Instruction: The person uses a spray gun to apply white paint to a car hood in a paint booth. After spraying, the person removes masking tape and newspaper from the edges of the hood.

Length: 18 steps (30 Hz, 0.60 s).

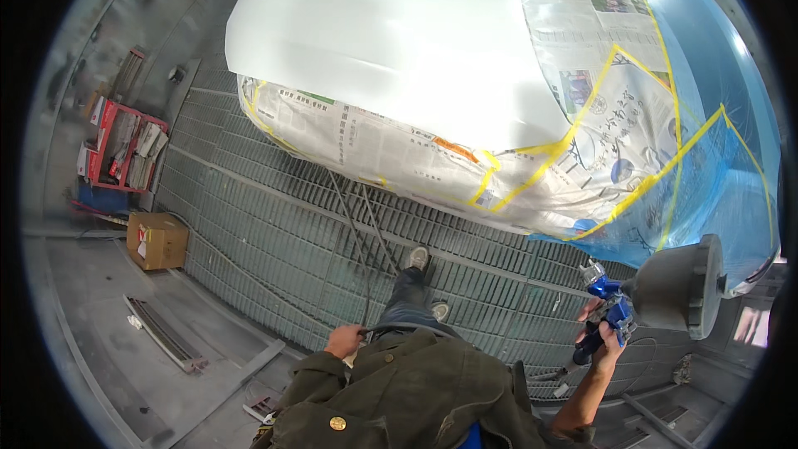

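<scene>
My right hand [611, 344] is wrapped round the grip of a blue and silver spray gun [617, 309], held out to the right. A large dark grey cup [677, 287] sits on the gun, tilted to the right. My left hand [343, 342], at my waist, is closed on a dark hose [407, 327] that runs across my front. Ahead lies a car's smooth white panel [391, 41], apart from both hands. Newspaper masking [399, 150] with yellow tape [544, 168] borders it, and blue plastic film [706, 75] covers the right side.
Metal floor grating [274, 258] lies underfoot, with a hose or cable [353, 216] trailing across it towards the car. At the left stand a red rack [125, 150] of papers and a cardboard box [158, 241]. A long slotted fixture [164, 334] is at the lower left.
</scene>
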Tool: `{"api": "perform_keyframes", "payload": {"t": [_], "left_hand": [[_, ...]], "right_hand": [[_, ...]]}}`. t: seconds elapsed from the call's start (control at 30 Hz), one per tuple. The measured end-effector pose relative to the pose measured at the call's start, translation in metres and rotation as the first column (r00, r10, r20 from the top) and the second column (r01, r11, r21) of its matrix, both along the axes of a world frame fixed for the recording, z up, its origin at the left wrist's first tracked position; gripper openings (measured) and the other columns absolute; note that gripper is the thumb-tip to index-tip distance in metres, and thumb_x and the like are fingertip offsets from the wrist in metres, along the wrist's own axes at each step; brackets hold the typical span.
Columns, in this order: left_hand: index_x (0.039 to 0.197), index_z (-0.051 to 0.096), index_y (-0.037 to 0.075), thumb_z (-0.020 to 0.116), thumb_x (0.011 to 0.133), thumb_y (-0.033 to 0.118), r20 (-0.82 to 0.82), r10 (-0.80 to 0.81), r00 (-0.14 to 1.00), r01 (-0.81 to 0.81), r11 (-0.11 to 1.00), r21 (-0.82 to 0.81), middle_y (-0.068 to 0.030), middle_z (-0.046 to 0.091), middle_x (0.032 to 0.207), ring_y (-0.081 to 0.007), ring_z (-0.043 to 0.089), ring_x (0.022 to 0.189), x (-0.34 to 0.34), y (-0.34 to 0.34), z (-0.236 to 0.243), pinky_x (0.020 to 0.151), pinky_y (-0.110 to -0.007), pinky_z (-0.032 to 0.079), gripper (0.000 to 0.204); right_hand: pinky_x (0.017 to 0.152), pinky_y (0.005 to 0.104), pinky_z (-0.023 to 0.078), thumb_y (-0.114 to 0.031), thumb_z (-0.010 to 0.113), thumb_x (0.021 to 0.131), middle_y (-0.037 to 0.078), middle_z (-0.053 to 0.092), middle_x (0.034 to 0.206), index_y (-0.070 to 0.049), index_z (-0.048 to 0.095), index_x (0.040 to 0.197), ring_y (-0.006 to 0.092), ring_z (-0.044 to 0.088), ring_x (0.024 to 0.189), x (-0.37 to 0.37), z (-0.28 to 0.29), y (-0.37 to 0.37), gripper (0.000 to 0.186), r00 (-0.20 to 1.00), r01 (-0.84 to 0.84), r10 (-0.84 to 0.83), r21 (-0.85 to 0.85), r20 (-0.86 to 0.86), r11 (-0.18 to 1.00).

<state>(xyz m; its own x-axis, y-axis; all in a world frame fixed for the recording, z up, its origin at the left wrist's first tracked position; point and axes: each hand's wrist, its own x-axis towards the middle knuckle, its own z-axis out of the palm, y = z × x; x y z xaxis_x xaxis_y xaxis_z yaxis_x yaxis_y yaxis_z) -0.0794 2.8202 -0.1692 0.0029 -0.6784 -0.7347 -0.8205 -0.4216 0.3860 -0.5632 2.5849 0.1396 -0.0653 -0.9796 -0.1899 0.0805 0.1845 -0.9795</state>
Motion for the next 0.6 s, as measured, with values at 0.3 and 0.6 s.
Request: {"api": "perform_keyframes", "payload": {"t": [0.3,0.6], "left_hand": [[0.115,0.072,0.017,0.064,0.091,0.035,0.001,0.108,0.994,-0.108,0.992,0.071,-0.0165,0.072,0.099,-0.0414,0.065,0.094,0.040,-0.029,-0.012,0.079,-0.056,0.050,0.031],[0.110,0.073,0.013,0.065,0.090,0.036,-0.014,0.190,0.982,-0.190,0.982,-0.008,-0.0173,0.072,0.100,-0.0424,0.065,0.096,0.046,-0.046,-0.018,0.082,-0.056,0.051,0.032]], "right_hand": [[0.045,0.0259,0.055,-0.040,0.068,0.088,0.021,0.055,0.109,0.011,0.053,0.119,0.0232,0.060,0.089,0.045,0.027,-0.105,0.062,1.000,-0.023,0.020,-0.170,-0.016,0.985],[0.045,0.0272,0.057,-0.033,0.071,0.086,0.023,0.059,0.102,0.012,0.053,0.121,0.0234,0.063,0.085,0.049,0.037,-0.118,0.060,0.993,0.112,-0.099,-0.249,0.066,0.962]]}}
